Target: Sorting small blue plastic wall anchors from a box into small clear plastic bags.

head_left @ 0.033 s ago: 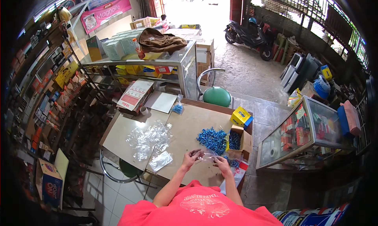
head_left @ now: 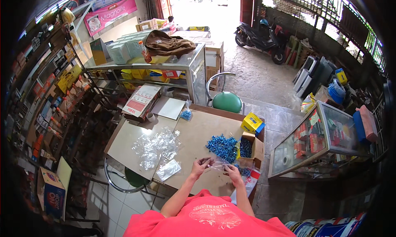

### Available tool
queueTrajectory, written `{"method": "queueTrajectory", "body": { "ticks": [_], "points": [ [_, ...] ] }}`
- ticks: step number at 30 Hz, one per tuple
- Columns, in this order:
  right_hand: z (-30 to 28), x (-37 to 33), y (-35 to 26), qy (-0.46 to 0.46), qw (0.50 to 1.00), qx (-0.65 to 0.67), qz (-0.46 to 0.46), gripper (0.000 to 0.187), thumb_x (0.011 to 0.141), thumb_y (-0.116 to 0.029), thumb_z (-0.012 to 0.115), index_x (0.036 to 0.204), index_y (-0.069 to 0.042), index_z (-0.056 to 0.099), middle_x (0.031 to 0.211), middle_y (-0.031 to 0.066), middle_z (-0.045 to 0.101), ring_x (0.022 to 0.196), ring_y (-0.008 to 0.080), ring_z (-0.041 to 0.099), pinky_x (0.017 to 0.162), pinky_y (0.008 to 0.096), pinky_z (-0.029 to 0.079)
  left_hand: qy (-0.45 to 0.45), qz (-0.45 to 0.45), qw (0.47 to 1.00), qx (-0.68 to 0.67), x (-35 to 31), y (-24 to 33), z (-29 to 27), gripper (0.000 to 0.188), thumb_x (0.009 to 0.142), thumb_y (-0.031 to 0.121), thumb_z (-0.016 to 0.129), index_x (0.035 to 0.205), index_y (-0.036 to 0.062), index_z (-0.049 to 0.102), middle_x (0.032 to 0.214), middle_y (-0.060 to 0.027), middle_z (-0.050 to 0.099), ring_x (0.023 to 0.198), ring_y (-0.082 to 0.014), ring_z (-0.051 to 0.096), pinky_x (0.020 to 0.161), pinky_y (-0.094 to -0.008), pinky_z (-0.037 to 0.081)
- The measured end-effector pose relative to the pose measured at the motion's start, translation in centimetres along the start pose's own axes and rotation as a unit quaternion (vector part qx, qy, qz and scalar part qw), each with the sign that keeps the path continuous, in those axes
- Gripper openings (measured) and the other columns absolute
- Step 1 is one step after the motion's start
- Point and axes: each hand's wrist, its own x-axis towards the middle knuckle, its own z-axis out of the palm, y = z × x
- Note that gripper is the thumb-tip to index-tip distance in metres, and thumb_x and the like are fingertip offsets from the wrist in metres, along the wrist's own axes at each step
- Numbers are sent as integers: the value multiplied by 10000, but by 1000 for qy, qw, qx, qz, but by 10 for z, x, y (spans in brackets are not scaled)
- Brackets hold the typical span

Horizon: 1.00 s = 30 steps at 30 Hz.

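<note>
Between my hands a small clear plastic bag [head_left: 217, 165] is stretched over the table [head_left: 196, 129]. My left hand [head_left: 200, 166] pinches one end of it, and the fingers of my right hand [head_left: 232, 172] are closed on the other. Whether anything lies inside the bag is too small to tell. Just beyond my hands spreads a heap of small shiny blue metal pieces [head_left: 222, 146]. More of these fill an opened carton [head_left: 258, 148] at its right, and a smaller pile [head_left: 244, 170] sits by my right hand. Loose clear bags [head_left: 154, 146] cover the left part of the table.
A filled bag of blue pieces [head_left: 186, 113] stands at the table's far side, near a white board [head_left: 168, 107] and a stack of boxes [head_left: 141, 100]. A yellow-blue box [head_left: 252, 123] rests behind the carton. Beyond the table are a green stool [head_left: 227, 102] and a glass counter [head_left: 198, 72].
</note>
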Motion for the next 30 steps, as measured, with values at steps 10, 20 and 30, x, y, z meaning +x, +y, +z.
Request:
{"method": "queueTrajectory", "body": {
  "ticks": [10, 20, 30],
  "points": [
    [29, -7, -16, 256, 916, -200, -236, 312, 789, -204, 722, 1019, -26, 610, 918, 49, 626, 803, 121, 593, 681, 247, 485, -39, 85, 950, 299, 14, 23, 16, 221, 788, 209, 740, 838, -1, 694, 764, -69, 696, 688, -92, 640, 620, -228, 510],
    [44, -7, -22, 144, 941, -191, -240, 291, 807, -49, 680, 1087, -8, 618, 883, 70, 667, 764, 123, 631, 674, 228, 503, -302, 38, 935, 183, 22, 20, 1, 235, 877, 58, 604, 1102, -11, 594, 963, -102, 681, 880, -141, 639, 778, -273, 520],
    [69, -28, -46, 103, 979, -72, -159, 164, 799, -51, 694, 936, 31, 655, 854, 85, 682, 779, 99, 636, 664, 219, 506, -215, 67, 951, 211, 37, 27, -5, 258, 892, 134, 611, 1097, 12, 514, 908, -97, 676, 808, -136, 641, 708, -286, 525]
  ]
}}
